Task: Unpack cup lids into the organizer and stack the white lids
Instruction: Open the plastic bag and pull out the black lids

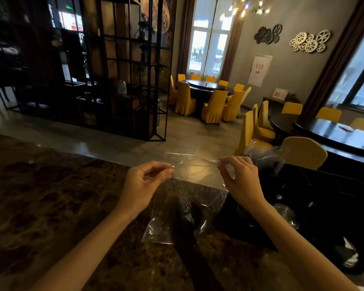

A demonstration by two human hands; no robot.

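Note:
A clear plastic bag [189, 198] hangs in front of me above the brown marble counter [51, 196]. My left hand [147, 181] pinches the bag's top edge at its left side. My right hand [240, 177] pinches the same edge at its right side, so the top is stretched between them. The bag looks limp and I cannot tell what is inside it. A black compartmented organizer [324, 198] stands on the counter at the right, just past my right forearm. Clear cup lids [286, 213] lie in one of its compartments. No white lids are visible.
A second crumpled clear bag [265, 156] lies at the organizer's far edge. Beyond the counter are a tiled floor, a black metal shelf divider [135, 80], and dark round tables [334, 133] with yellow-covered chairs [303, 152].

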